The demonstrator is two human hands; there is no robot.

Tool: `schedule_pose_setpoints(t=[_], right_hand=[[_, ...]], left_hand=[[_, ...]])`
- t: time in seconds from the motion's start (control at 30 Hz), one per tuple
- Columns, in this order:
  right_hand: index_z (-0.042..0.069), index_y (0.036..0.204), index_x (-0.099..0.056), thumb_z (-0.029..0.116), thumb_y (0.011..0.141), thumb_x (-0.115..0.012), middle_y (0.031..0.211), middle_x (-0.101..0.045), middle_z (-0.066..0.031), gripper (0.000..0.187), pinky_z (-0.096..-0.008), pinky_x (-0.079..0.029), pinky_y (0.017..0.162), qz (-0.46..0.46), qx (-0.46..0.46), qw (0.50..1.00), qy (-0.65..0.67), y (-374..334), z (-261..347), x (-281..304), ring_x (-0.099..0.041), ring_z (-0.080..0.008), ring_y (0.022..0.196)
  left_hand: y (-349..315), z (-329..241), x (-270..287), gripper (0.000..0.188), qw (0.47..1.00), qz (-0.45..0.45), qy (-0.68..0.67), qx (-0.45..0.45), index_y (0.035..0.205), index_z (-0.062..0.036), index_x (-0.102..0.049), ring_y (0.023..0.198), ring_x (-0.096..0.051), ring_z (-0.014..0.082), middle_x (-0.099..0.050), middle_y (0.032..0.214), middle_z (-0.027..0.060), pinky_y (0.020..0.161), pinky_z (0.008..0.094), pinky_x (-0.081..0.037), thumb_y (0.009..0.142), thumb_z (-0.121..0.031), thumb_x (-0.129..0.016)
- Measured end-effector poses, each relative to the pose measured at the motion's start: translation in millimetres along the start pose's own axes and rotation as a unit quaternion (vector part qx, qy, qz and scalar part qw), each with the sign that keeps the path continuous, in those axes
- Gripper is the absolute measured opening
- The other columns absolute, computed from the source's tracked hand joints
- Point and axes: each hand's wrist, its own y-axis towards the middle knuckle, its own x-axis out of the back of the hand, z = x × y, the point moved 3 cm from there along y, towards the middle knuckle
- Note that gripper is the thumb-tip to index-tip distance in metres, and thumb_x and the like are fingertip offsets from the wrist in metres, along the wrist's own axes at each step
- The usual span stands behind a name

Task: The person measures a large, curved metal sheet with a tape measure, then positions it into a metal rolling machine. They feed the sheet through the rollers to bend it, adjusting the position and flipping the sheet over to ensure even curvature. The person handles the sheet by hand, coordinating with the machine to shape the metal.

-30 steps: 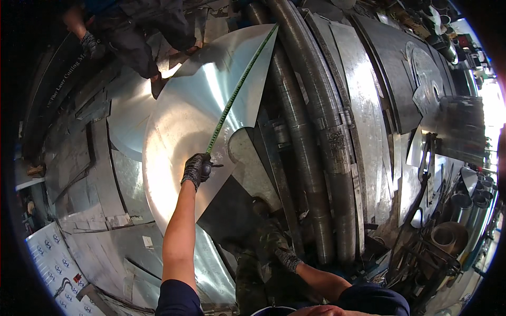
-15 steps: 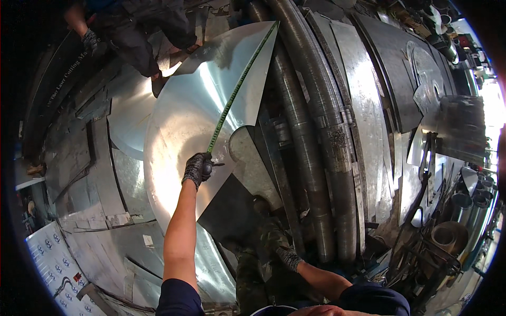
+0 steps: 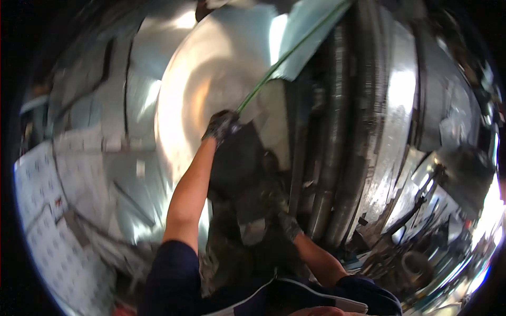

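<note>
My left hand [image 3: 221, 126], in a dark patterned glove, is closed around the body of a tape measure, which the fingers mostly hide. From it a long green blade [image 3: 284, 58] runs out toward the upper right. The blade crosses a large, shiny, curved-edged metal sheet [image 3: 221, 50], which has a notch on its right side. Low in the view, my gloved right hand [image 3: 290, 226] is by my leg; blur and shadow hide its fingers.
Long dark ribbed metal cylinders [image 3: 333, 131] run front to back on the right. Beyond them lie flat metal sheets [image 3: 400, 105]. Cluttered metal pieces [image 3: 414, 266] fill the lower right. A pale patterned panel [image 3: 39, 189] is at the lower left.
The view has shifted and blurred. My left hand, still gripping the tape measure, shows higher and further right. The blade's far end and most of the other person have left the picture.
</note>
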Motion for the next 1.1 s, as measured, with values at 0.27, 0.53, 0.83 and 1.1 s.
schedule_pose_setpoints(t=[0.27, 0.53, 0.83, 1.1], right_hand=[[0.003, 0.124, -0.049, 0.019, 0.095, -0.039, 0.119, -0.053, -0.0149, 0.034, -0.0354, -0.043, 0.093, 0.048, 0.175, 0.656, -0.733, 27, -50, 34, -0.051, -0.0287, 0.109], [0.002, 0.126, -0.049, 0.036, 0.095, -0.042, 0.122, -0.055, -0.0077, 0.046, -0.0291, -0.044, 0.09, -0.157, -0.042, 0.97, -0.182, 4, -56, -73, -0.055, -0.0183, 0.104], [0.006, 0.129, -0.048, 0.04, 0.092, -0.05, 0.122, -0.055, -0.0083, 0.051, -0.0332, -0.042, 0.093, -0.131, -0.07, 0.973, -0.179, 33, -116, 19, -0.053, -0.0213, 0.106], [0.005, 0.13, -0.046, 0.031, 0.096, -0.043, 0.127, -0.051, -0.0042, 0.043, -0.0319, -0.035, 0.101, -0.182, -0.144, 0.967, -0.103, 16, -111, -110, -0.048, -0.0192, 0.112]], left_hand=[[-77, 175, 152, 0.026, 0.999, 0.007, 0.021, 0.048, 0.091, -0.0078, -0.066, 0.062, -0.053, 0.0124, -0.061, 0.073, 0.0025, 0.058, 0.0275, -0.045, 0.083, -0.032, -0.061], [-109, 329, 317, 0.027, 0.99, -0.063, 0.01, 0.124, 0.08, -0.0063, -0.057, 0.041, -0.038, 0.0089, -0.044, 0.049, -0.0007, 0.039, 0.0277, -0.032, 0.091, -0.03, -0.051], [-77, 390, 349, 0.022, 0.997, -0.008, -0.034, 0.067, 0.087, -0.0103, -0.066, 0.044, -0.044, 0.0087, -0.053, 0.057, -0.0013, 0.044, 0.026, -0.036, 0.084, -0.032, -0.061], [-74, 409, 345, 0.027, 0.999, 0.016, -0.013, 0.045, 0.093, -0.0102, -0.067, 0.059, -0.055, 0.0123, -0.062, 0.071, 0.0034, 0.055, 0.0285, -0.046, 0.08, -0.033, -0.061]])
